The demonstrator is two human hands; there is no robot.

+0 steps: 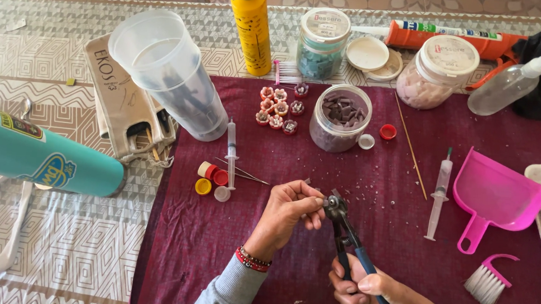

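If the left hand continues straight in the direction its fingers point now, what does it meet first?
The left hand points right, so it meets first the round head of the blue-handled nippers, which its fingertips already seem to touch. The right hand holds the nippers' handles.

Right hand grips blue-handled nippers, jaws up. Left hand fingertips pinch a small piece at the jaws. Syringe lies just beyond left fingers on maroon cloth.

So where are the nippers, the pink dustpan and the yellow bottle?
nippers (345, 230): head view, on the dark metal just below the pivot.
pink dustpan (499, 193): head view, middle of the scoop.
yellow bottle (253, 33): head view, middle of its body.
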